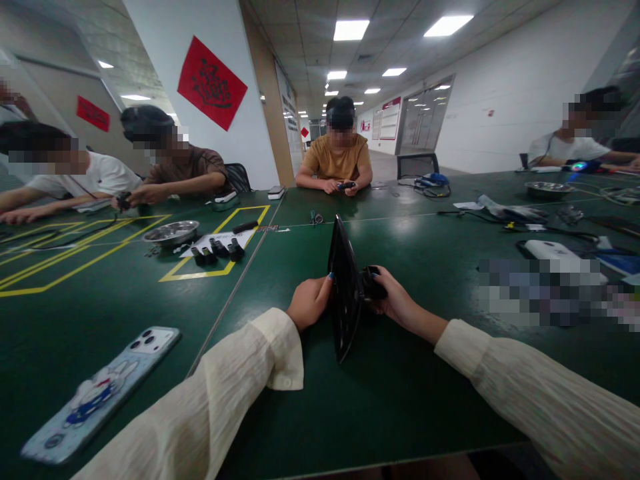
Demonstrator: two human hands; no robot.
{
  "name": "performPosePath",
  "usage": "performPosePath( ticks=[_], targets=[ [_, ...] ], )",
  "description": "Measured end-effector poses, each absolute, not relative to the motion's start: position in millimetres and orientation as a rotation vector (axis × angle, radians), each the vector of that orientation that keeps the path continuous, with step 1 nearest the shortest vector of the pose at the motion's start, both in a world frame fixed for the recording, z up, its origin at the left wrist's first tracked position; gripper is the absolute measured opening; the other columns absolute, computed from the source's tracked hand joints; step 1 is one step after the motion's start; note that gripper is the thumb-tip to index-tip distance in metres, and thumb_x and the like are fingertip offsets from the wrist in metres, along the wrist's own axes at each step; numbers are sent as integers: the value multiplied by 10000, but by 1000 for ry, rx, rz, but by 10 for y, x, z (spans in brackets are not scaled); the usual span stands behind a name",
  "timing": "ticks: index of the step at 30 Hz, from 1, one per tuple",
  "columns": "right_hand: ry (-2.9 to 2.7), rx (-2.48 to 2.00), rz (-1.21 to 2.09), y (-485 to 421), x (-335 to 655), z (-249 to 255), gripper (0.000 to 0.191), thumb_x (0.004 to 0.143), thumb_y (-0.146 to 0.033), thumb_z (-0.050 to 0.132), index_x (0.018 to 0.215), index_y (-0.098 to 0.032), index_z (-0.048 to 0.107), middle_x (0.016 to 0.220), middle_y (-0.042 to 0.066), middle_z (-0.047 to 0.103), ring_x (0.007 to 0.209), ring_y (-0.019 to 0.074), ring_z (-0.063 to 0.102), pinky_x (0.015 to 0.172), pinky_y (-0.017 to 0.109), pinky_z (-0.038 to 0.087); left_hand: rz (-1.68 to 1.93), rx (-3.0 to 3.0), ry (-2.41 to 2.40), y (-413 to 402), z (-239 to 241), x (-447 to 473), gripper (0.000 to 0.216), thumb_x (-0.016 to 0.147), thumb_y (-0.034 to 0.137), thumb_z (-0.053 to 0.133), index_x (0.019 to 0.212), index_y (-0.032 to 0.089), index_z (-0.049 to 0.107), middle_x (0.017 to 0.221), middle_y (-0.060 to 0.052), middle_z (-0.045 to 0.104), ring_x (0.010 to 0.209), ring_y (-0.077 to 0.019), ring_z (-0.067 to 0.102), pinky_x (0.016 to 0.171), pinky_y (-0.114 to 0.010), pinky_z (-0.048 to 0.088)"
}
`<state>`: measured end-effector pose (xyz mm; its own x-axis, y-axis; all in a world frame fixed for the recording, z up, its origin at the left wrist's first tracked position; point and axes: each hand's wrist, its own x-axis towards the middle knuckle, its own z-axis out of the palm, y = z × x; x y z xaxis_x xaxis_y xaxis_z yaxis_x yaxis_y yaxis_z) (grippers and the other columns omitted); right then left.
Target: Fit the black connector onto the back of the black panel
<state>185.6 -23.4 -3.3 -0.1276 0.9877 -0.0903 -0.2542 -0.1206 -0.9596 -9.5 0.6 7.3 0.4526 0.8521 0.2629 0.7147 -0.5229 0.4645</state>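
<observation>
A thin black panel (345,293) with a glossy rim stands upright above the green table, seen nearly edge-on. My left hand (311,301) grips its left side, thumb pressed against the face and the other fingers curled. On the panel's other side, my right hand (393,293) closes around a chunky black part (373,283) that sits against the panel. Whether the two pieces are joined cannot be made out. Most of my right fingers are hidden behind the black part. The panel's exact kind does not show from this angle.
A phone in a cartoon case (103,393) lies at the left front. Beyond it are a metal bowl (171,233) and several black cylindrical parts (217,249) on paper within yellow tape. Cables and a white device (560,259) lie right. Several people sit around the table (425,400).
</observation>
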Motion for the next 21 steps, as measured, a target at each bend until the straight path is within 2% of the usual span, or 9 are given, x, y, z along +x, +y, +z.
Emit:
performPosePath(
  ticks=[8,14,21],
  targets=[
    [-1061,-1033,1484,-249,1862,-29,329,740,-347,413,1050,-244,376,604,-50,517,365,91,453,298,175,280,666,2463,1305,-5,92,-93,458,902,397,197,749,161,558,665,-46,583,640,-172,554,614,-257,366],
    [-1061,-1025,1486,-269,1863,-5,329,737,-342,408,1049,-243,372,626,-43,524,382,93,461,303,175,274,670,2413,1357,7,71,-103,546,917,428,110,660,170,518,589,-31,538,573,-157,518,582,-260,358],
    [-1072,-1022,1479,-248,1858,-28,326,736,-350,411,1042,-243,375,618,-47,513,382,94,460,300,175,270,643,2438,1340,8,91,-91,481,908,393,185,733,155,565,645,-50,583,628,-171,542,613,-269,376]
  ],
)
